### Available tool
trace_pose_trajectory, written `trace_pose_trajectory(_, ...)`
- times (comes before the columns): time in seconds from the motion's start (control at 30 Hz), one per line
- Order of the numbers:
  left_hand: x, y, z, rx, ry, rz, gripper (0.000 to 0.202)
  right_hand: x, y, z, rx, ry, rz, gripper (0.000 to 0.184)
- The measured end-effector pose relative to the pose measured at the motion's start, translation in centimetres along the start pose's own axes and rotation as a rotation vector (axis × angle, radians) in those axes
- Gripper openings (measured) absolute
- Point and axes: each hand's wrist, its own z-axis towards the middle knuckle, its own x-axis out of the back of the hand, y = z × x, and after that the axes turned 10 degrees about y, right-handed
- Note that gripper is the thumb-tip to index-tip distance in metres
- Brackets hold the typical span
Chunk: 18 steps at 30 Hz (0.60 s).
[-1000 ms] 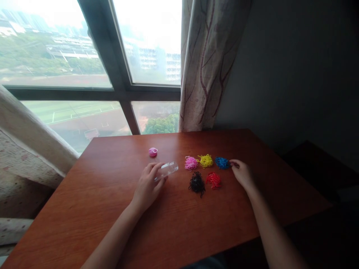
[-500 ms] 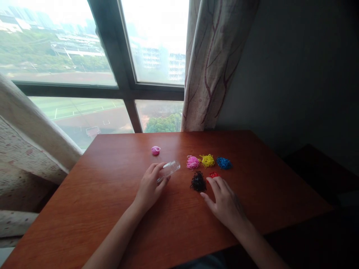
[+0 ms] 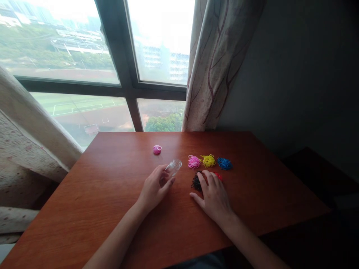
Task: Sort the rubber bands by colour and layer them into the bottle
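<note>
A clear bottle (image 3: 175,166) lies tilted in my left hand (image 3: 153,186), its mouth pointing up and to the right; fingers and thumb wrap its lower part. My right hand (image 3: 214,194) hovers over the black pile of rubber bands (image 3: 196,182), thumb and fingers apart, with nothing seen between them. Its fingers cover part of that black pile and most of the red pile (image 3: 218,176). Farther back sit a pink pile (image 3: 193,162), a yellow pile (image 3: 208,160) and a blue pile (image 3: 224,163) of bands in a row.
A pink cap with a loop (image 3: 157,150) rests near the far side of the brown wooden table (image 3: 92,194). Behind the table stand a window (image 3: 127,91) and a patterned curtain (image 3: 207,67). Another curtain (image 3: 36,134) hangs at the left.
My right hand has moved left, from beside the red pile to over the black one. The bottle in my left hand has turned, its mouth raised a little.
</note>
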Motion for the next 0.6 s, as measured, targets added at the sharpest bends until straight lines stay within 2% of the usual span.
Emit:
trace_pose_trajectory(0.2,0.0,-0.3,0.0,0.007,-0.008,-0.026,0.029,-1.1,-0.5,1.4,-0.013,-0.02,0.023,0.061)
trace_pose_trajectory(0.33,-0.1,-0.3,0.0,-0.01,-0.004,-0.02,0.027,-1.9,-1.0,2.0,-0.044,-0.007,0.034,0.051)
trace_pose_trajectory(0.6,-0.1,-0.3,-0.1,-0.004,-0.007,-0.008,0.027,-1.9,-1.3,2.8,-0.093,-0.039,0.032,0.041)
